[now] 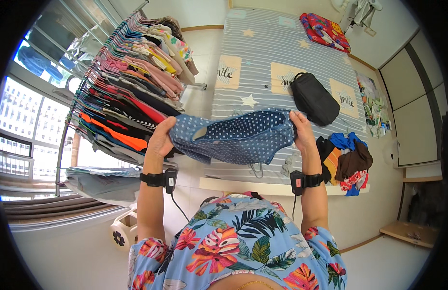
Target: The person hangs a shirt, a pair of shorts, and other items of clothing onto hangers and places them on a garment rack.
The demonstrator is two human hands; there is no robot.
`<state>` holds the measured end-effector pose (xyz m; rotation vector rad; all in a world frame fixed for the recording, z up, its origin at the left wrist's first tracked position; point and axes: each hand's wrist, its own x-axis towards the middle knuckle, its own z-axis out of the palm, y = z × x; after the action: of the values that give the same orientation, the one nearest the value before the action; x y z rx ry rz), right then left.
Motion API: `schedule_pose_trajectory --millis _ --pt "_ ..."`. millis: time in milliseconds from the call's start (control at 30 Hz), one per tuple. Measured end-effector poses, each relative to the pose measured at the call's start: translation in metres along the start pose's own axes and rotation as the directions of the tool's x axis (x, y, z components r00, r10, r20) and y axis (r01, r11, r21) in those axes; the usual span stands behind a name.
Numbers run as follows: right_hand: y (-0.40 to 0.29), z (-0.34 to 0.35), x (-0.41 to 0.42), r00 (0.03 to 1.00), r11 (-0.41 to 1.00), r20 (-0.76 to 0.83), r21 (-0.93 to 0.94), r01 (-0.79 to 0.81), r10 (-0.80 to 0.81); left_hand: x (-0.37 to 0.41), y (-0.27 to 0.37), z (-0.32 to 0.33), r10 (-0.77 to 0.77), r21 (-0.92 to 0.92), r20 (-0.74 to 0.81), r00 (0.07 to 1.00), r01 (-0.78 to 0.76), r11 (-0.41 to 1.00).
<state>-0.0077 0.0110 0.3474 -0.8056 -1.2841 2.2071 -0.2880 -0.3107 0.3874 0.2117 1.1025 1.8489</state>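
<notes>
A blue garment with white polka dots point(238, 146) is stretched out between my two hands, above the near edge of a bed. My left hand point(162, 138) grips its left end, and my right hand point(301, 129) pinches its right end. The garment sags in the middle, and a wide opening shows its darker dotted inside. An oval gap, perhaps an armhole, is near the left end. Partly hidden below the cloth, a wire clothes hanger point(258, 170) lies on the bed.
The bed point(253, 47) has a striped sheet. On it are a black bag point(314, 98), a heap of crumpled clothes point(345, 161) at the near right corner and folded red fabric point(325, 32) at the far end. Left stands a rack of hanging clothes point(137, 83); a cream stool point(123, 230) is below.
</notes>
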Motion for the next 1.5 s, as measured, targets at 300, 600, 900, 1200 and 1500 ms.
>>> schedule_pose_trajectory --millis 300,600,900,1200,1500 --pt "-0.01 0.0 0.031 0.988 0.955 0.097 -0.258 0.144 -0.122 0.006 -0.007 0.029 -0.412 0.938 0.043 0.91 0.105 0.331" --pt "0.024 -0.041 0.05 0.954 0.676 0.301 -0.703 0.223 -0.002 0.018 -0.021 0.054 0.313 0.099 -0.07 0.947 -0.305 0.947" --pt "0.073 -0.059 0.092 0.952 0.345 0.028 -0.929 0.137 -0.303 0.02 -0.027 0.058 0.455 0.188 -0.192 0.87 -0.422 0.887" --pt "0.047 -0.014 0.108 0.976 0.923 -0.214 -0.364 -0.121 0.044 0.026 -0.01 0.04 0.498 0.139 -0.234 0.835 -0.478 0.867" --pt "0.062 0.006 0.12 0.951 0.97 -0.236 -0.092 -0.225 0.198 0.026 -0.006 0.032 0.325 -0.079 -0.16 0.932 -0.341 0.937"
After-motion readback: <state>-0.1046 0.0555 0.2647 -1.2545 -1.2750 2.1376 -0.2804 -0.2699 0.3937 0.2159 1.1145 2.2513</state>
